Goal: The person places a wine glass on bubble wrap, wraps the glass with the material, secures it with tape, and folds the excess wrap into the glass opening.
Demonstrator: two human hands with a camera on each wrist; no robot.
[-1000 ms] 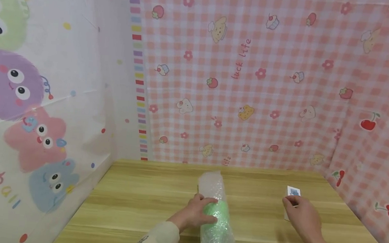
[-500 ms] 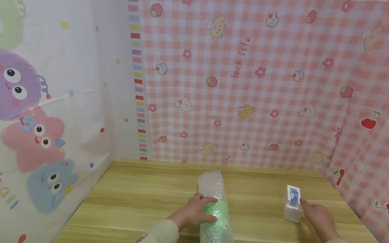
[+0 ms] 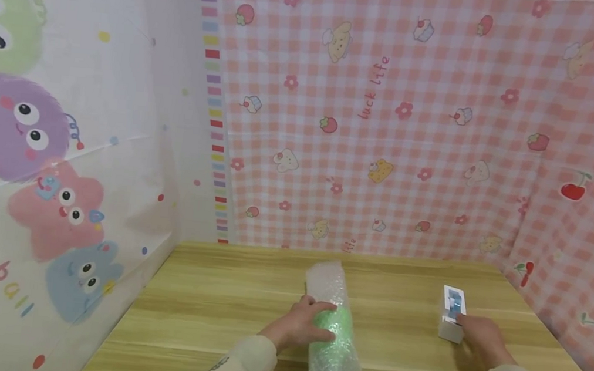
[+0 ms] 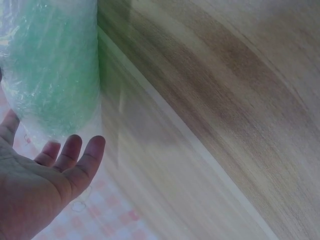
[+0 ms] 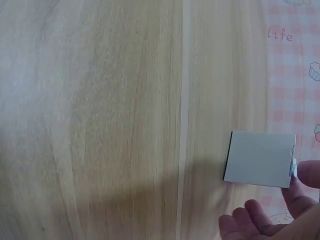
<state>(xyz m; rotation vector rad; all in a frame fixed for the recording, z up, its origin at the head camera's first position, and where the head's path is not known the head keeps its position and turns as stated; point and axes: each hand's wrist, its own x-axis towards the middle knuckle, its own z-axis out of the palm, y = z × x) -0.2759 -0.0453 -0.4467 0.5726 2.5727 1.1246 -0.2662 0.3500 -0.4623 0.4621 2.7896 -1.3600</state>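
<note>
My left hand (image 3: 302, 324) rests on a long roll (image 3: 333, 359) in clear bubble wrap with green showing inside. Its thumb and index finger lie spread over the upper side of the roll. In the left wrist view the other fingers (image 4: 90, 155) hang loosely bent below the wrapped green part (image 4: 55, 65). To the right stands a small white box (image 3: 451, 331) with a blue part (image 3: 454, 299) on its upper face. My right hand (image 3: 482, 340) pinches the box at its near right corner, thumb by the blue part. In the right wrist view the index finger lies along the box's side.
The wooden table (image 3: 223, 297) runs back to a pink checked cloth (image 3: 412, 207). A white cloth (image 3: 136, 148) with cartoon figures hangs on the left, and more checked cloth with cherries hangs on the right.
My right hand has gone from covering the top of the white box to its right side, then onto its near right corner. The left hand stays on the roll.
</note>
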